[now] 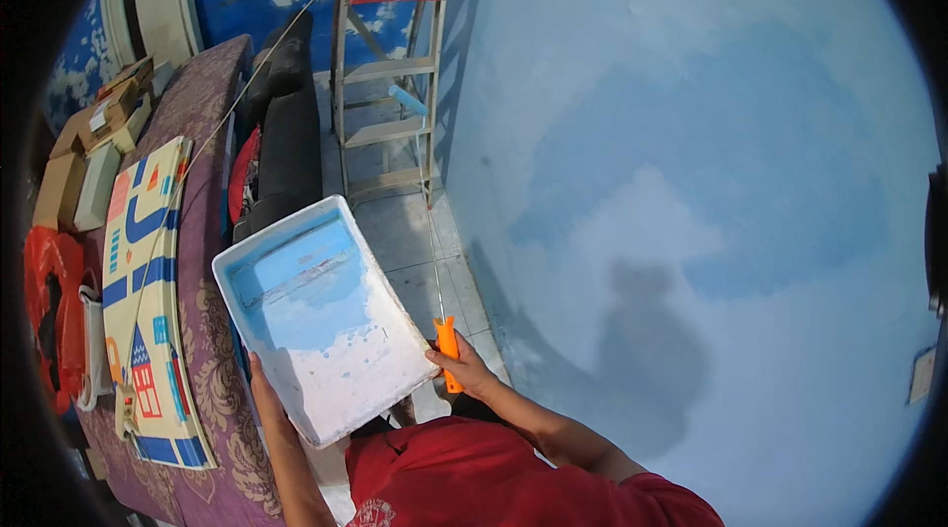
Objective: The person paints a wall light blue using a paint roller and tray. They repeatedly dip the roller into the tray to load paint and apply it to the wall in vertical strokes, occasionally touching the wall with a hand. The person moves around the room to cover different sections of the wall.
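My left hand (268,388) grips the left side of a white plastic paint tray (348,394). Light blue paint (318,312) covers the tray's far half, with drops spattered on the near half. In my right hand (466,362) is the orange handle (447,349) of a paint roller, and the thumb of that hand rests by the tray's right edge. The roller's thin metal rod runs away from me to a blue-coated roller sleeve (407,99), which appears in front of the ladder's steps. The fingers of my left hand are partly hidden by the tray.
A stepladder (389,70) stands ahead beside the wall (785,156), which bears darker blue patches. On the left, a purple patterned mattress (222,349) carries a folded play mat (148,290), cardboard boxes (59,190) and a red plastic bag (63,312). A dark sofa (291,134) lies beyond the tray.
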Motion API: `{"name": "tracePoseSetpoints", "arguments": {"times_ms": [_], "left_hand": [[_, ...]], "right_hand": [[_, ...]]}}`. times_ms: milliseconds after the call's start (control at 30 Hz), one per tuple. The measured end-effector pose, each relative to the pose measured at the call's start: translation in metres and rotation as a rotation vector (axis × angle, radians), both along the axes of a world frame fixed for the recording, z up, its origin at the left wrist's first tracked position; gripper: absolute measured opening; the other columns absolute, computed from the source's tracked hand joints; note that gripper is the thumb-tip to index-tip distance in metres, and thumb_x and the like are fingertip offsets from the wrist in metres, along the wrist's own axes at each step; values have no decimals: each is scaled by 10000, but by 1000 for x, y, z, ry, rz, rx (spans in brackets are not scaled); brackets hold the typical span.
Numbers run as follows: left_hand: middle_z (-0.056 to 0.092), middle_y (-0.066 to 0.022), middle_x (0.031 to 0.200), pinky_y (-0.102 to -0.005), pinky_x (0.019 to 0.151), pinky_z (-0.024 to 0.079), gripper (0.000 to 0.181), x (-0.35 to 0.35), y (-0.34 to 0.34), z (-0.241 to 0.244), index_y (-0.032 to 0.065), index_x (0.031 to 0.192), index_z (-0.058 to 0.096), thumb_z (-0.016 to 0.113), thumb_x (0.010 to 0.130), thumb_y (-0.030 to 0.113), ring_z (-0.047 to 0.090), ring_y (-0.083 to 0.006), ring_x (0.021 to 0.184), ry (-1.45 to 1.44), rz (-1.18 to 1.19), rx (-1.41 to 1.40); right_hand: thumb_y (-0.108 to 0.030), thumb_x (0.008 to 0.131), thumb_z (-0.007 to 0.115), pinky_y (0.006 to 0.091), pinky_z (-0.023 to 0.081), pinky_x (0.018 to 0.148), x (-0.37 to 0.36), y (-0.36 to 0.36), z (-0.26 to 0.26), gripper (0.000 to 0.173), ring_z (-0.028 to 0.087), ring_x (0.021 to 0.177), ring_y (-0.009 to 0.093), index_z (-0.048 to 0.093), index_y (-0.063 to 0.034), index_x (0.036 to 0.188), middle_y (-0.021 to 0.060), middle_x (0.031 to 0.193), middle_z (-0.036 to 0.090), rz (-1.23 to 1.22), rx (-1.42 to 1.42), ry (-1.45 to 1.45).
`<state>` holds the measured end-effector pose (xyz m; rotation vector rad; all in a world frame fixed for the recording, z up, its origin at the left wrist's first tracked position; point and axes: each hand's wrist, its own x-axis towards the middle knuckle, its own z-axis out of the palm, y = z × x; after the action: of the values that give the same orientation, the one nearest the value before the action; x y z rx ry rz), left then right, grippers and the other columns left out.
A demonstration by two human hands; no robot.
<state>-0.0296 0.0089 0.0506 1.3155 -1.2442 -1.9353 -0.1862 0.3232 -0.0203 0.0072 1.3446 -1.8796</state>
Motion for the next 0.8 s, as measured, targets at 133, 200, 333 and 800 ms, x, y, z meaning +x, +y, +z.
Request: {"name": "tracePoseSetpoints", "arguments": {"times_ms": [133,200,333,800], "left_hand": [[639,-144,1101,-355,806,520,739,-9,6,13,-37,1298,542,484,964,620,647,-254,947,20,-85,13],[643,-144,1088,-364,803,530,732,-20,17,28,-40,1280,550,477,968,617,656,-258,933,3,-87,42],[651,-147,1067,-358,795,544,702,-28,22,29,-46,1238,569,473,978,599,668,-252,927,56,-176,66],[654,-150,1112,-352,852,545,632,-55,59,14,-37,1268,551,476,1006,533,665,-243,974,139,-347,190]], "right_hand": [[-200,979,634,311,578,758,2,6,23,509,594,967,138,392,-89,1414,38,1101,539,-16,-15,-32],[-228,996,605,348,602,749,2,15,21,474,610,1000,160,392,-74,1390,65,1142,553,-33,16,18],[-247,1005,590,353,614,709,8,49,-2,392,665,882,203,417,-43,1291,119,1103,599,-71,130,135],[-266,995,604,260,398,457,72,126,39,253,477,472,90,471,-55,1040,7,661,518,-264,602,248]]}}
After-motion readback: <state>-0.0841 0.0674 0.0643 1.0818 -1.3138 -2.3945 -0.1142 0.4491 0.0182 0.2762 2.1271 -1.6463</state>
